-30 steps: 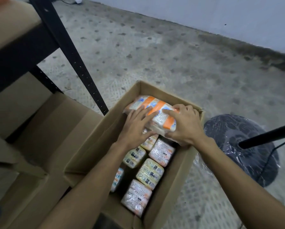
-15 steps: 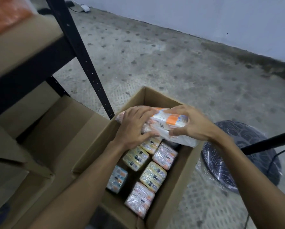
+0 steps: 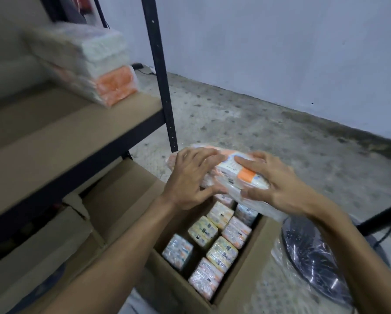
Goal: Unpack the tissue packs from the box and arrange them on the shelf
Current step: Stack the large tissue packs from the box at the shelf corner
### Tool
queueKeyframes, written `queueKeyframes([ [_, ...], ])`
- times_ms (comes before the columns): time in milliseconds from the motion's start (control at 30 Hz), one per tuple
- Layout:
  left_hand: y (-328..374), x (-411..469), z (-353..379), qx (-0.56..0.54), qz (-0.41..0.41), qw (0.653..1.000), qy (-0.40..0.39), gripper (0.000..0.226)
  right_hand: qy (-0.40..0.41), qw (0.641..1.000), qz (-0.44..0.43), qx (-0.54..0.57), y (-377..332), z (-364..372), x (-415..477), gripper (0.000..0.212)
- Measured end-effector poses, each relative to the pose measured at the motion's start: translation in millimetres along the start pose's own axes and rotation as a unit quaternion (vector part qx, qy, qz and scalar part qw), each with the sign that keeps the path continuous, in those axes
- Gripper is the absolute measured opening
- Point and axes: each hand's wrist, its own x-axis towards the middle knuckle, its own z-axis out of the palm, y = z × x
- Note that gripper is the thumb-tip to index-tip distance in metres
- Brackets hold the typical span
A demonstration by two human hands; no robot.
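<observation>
I hold an orange-and-white tissue pack (image 3: 237, 175) above the open cardboard box (image 3: 246, 284), gripped from both sides. My left hand (image 3: 190, 177) clasps its left end and my right hand (image 3: 273, 184) its right end. Inside the box stand several more packs (image 3: 214, 243) on end, in yellow, pink and blue wrappers. On the brown shelf board (image 3: 61, 141) at the upper left lies a stack of wrapped tissue packs (image 3: 92, 69), blurred, white on top and orange at the bottom.
A black metal shelf upright (image 3: 160, 73) rises just left of the held pack. An open box flap (image 3: 122, 193) and other cardboard (image 3: 40, 250) sit under the shelf. A plastic-wrapped black fan base (image 3: 312, 252) with a dark pole (image 3: 384, 216) stands right of the box. Concrete floor and wall lie behind.
Both hands have lifted the pack up out of the box. My view has tilted up, bringing the shelf board and its stack of packs into sight.
</observation>
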Motion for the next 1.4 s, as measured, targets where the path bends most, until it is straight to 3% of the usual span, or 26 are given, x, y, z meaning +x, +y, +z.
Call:
queueKeyframes([
  [333,14.6,4.7,-131.5,0.1,0.025,0.994,0.043,0.065,0.116,0.988,-0.1,-0.005,-107.6,-38.7,-22.5,0.08],
  [467,0.9,-13.0,-182.6,0.138,-0.01,0.99,0.032,0.066,0.147,0.98,-0.135,0.013,-150.8,-26.3,-0.2,0.086],
  [700,-45.5,-60.2,-241.2,0.187,-0.091,0.978,0.008,0.069,0.144,0.973,-0.181,0.0,-223.0,11.3,54.2,0.078],
  [1000,-100.6,-109.8,-275.5,0.184,-0.186,0.965,-0.02,0.071,0.136,0.967,-0.21,-0.044,-283.9,58.2,102.6,0.073],
  [1267,-123.9,-119.2,-281.6,0.195,-0.201,0.959,-0.037,0.08,0.186,0.957,-0.207,-0.085,-301.2,82.5,122.4,0.072],
  [1400,-119.3,-123.0,-279.9,0.205,-0.258,0.944,-0.028,0.087,0.187,0.958,-0.203,-0.073,-303.9,85.7,123.8,0.075],
])
